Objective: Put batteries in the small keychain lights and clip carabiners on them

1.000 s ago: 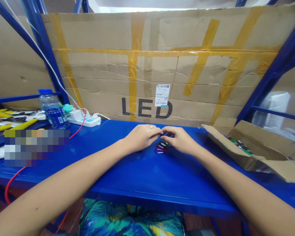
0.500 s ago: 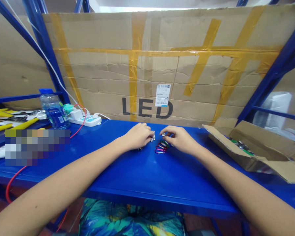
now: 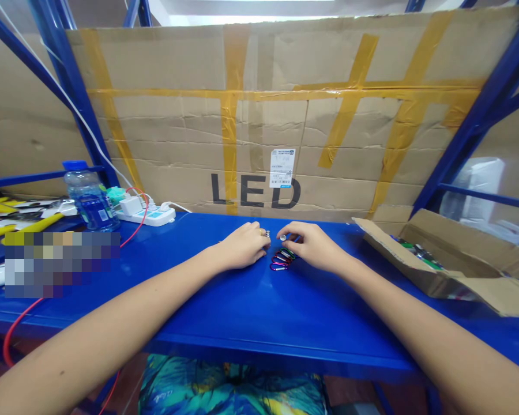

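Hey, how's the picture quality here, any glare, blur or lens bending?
Head view: even light, soft sheen on the blue table; the shelf posts bow from the wide lens; a pixelated patch hides things at left; the left hand, the coloured clips and the silver piece pinched in the right hand are small but fairly sharp.

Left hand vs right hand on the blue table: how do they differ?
The left hand wears a ring; the right hand shows none. The right hand pinches a small silver piece in its fingertips; the left hand's fingers curl, and its grasp is unclear. Both rest on the blue table beside the carabiners.
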### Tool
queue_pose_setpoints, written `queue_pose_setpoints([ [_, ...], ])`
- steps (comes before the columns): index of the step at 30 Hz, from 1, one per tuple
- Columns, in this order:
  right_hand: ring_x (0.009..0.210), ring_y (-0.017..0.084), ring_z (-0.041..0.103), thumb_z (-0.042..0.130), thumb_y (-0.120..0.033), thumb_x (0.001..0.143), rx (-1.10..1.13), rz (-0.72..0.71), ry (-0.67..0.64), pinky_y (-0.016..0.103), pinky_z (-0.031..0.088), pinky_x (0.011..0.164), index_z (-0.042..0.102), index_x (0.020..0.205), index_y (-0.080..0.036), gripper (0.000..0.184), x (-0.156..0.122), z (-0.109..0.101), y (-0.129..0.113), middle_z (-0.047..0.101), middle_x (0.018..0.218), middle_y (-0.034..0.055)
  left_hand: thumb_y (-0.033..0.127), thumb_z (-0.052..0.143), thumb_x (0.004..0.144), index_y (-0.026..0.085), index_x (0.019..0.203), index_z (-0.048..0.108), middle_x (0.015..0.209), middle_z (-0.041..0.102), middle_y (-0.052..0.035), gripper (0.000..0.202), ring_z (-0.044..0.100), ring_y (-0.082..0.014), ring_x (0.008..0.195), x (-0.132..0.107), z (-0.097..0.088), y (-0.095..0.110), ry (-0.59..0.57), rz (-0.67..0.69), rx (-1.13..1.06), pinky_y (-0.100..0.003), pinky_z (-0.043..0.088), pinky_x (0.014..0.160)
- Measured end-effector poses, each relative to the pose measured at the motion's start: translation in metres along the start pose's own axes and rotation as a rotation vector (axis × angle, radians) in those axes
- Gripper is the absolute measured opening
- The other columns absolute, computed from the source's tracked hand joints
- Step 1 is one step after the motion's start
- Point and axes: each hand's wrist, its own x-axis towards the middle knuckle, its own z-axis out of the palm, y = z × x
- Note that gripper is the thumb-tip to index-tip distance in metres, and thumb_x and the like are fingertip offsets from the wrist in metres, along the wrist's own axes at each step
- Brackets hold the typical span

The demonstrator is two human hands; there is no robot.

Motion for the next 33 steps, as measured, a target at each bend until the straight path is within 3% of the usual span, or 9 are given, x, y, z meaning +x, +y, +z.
queue_pose_setpoints([
  [7,0.079,0.016,0.063,0.055,-0.008,0.078,0.013,0.009,-0.016,0.029,0.048,0.073,0.069,0.09,-0.02,0.022,0.0,-0.001,-0.002,0.069,0.092,0.0035,0.019,0.052,0.091,0.02,0.081,0.068,0.085,0.064,-0.0057,0.019,0.049,-0.023,0.089,0.0,-0.001,0.0,-0.045,0.055,-0.04,-0.034,0.035,0.076],
  [13,0.08,0.016,0.063,0.055,-0.008,0.078,0.019,0.022,-0.022,0.028,0.047,0.074,0.069,0.091,-0.019,0.023,0.001,0.0,0.0,0.07,0.094,0.0036,0.019,0.059,0.087,0.017,0.084,0.063,0.088,0.065,-0.0059,0.006,0.056,-0.0221,0.09,-0.001,-0.007,0.001,-0.014,0.019,-0.117,-0.032,0.041,0.077],
  [17,0.077,0.016,0.063,0.055,-0.013,0.079,0.059,0.048,-0.033,0.028,0.047,0.072,0.069,0.089,-0.019,0.018,0.0,0.001,0.0,0.071,0.09,0.0028,0.024,0.051,0.094,0.018,0.097,0.061,0.09,0.069,-0.0037,0.013,0.064,-0.0178,0.082,0.0,-0.014,0.005,0.203,-0.072,-0.23,-0.028,0.045,0.07],
  [20,0.074,0.016,0.062,0.055,-0.017,0.08,0.099,0.064,-0.049,0.028,0.046,0.069,0.069,0.087,-0.018,0.015,-0.001,0.002,-0.003,0.071,0.085,0.0023,0.023,0.049,0.095,0.018,0.101,0.061,0.092,0.07,-0.0033,0.014,0.066,-0.0159,0.083,0.002,-0.014,0.009,0.37,-0.056,-0.31,-0.027,0.048,0.072],
  [24,0.071,0.015,0.061,0.054,-0.018,0.081,0.177,0.062,-0.071,0.026,0.045,0.065,0.068,0.087,-0.018,0.015,-0.001,0.001,-0.007,0.069,0.081,0.0017,0.021,0.049,0.096,0.017,0.101,0.061,0.094,0.071,-0.005,0.014,0.066,-0.0162,0.085,0.003,-0.012,0.012,0.446,-0.002,-0.361,-0.027,0.05,0.076],
  [33,0.066,0.014,0.059,0.058,-0.022,0.079,0.284,0.103,-0.078,0.027,0.046,0.065,0.068,0.083,-0.016,0.012,0.0,0.0,-0.006,0.068,0.077,0.0015,0.021,0.047,0.095,0.016,0.102,0.064,0.098,0.069,-0.0067,0.019,0.065,-0.0174,0.089,-0.001,-0.017,0.013,0.359,0.025,-0.324,-0.029,0.049,0.077],
])
